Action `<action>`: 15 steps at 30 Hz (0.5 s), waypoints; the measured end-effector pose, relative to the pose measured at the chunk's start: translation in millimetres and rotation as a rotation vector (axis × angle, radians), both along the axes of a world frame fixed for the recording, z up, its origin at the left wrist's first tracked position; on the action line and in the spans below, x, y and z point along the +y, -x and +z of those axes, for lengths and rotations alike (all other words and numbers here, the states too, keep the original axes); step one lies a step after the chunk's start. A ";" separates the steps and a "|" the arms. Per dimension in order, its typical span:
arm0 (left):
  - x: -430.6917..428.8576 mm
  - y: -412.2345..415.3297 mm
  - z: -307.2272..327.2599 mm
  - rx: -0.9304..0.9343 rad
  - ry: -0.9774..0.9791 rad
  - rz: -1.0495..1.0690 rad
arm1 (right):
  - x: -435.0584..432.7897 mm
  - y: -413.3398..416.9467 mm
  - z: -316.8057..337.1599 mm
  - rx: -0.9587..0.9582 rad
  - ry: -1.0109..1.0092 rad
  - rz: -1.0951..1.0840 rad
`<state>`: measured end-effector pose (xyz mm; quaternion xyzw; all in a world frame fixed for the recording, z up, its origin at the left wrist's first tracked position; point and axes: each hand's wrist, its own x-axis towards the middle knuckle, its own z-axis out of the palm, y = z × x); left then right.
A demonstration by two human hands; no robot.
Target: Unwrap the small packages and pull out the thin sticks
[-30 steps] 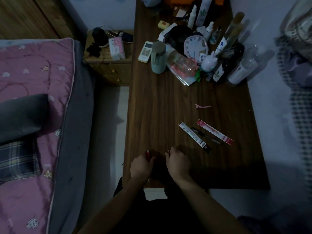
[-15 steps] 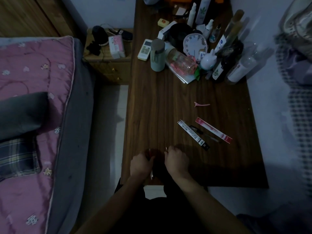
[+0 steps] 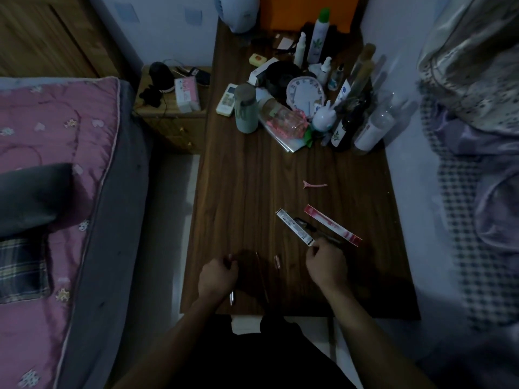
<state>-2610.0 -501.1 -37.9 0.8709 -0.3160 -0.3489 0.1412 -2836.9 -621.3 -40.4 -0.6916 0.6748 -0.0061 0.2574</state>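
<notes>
Pen-sorting step, judged: left hand [image 3: 216,279] curled around a slim pen [image 3: 232,299] at the desk's [image 3: 247,209] near edge, right hand [image 3: 325,266] curled, closing on the black pen [image 3: 309,226] between two boxes; next, a clean pinch.

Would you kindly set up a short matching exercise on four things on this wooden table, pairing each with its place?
Things:
1. pink hair clip
2. white-and-black box
3. round clock
4. green-capped spray can

Places:
A. by the right hand, which is curled
B. among the bottles, facing up
C. alone at mid-table
D. at the far end, by the orange surface

Pairs: 1-C, 2-A, 3-B, 4-D
</notes>
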 end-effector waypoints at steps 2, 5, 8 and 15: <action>-4.1 4.9 3.4 0.046 0.045 -0.058 | -14.2 16.4 -0.2 -0.003 -0.002 -0.041; -10.0 13.5 7.3 0.104 0.080 -0.098 | -34.3 35.4 0.2 0.012 -0.015 -0.078; -16.7 21.1 9.3 0.108 0.104 -0.116 | -51.9 48.4 2.2 0.039 -0.023 -0.080; -33.5 32.8 17.2 0.162 0.139 -0.137 | -80.9 50.0 -2.9 0.098 0.056 0.036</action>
